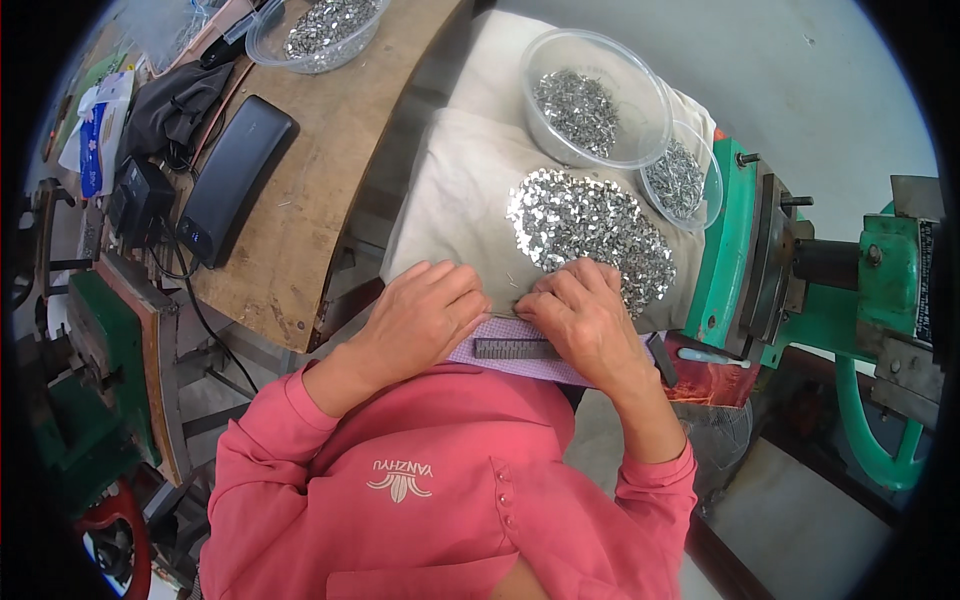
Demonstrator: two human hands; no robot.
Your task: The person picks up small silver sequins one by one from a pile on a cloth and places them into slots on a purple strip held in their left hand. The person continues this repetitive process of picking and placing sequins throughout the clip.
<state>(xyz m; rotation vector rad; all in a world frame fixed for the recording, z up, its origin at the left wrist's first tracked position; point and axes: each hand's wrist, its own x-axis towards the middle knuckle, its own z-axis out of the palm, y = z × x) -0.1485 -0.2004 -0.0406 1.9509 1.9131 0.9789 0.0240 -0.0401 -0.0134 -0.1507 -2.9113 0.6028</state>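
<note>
I see both hands working at near edge of the shiny pile of small flat metal pieces on cream cloth. Left hand curled, grip unclear. Right hand fingers pinched, contents hidden. Dark metal slotted strip just below pile. Looks like loading step; next needs fine pick and alignment.

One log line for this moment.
left hand: on cloth | right hand: fingertips at metal-piece pile | grey strip: between hands

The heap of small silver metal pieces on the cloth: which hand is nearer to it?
Right. The right hand lies at the near edge of the heap of metal pieces, its fingers about touching it. The left hand rests on the cloth, further left.
</note>
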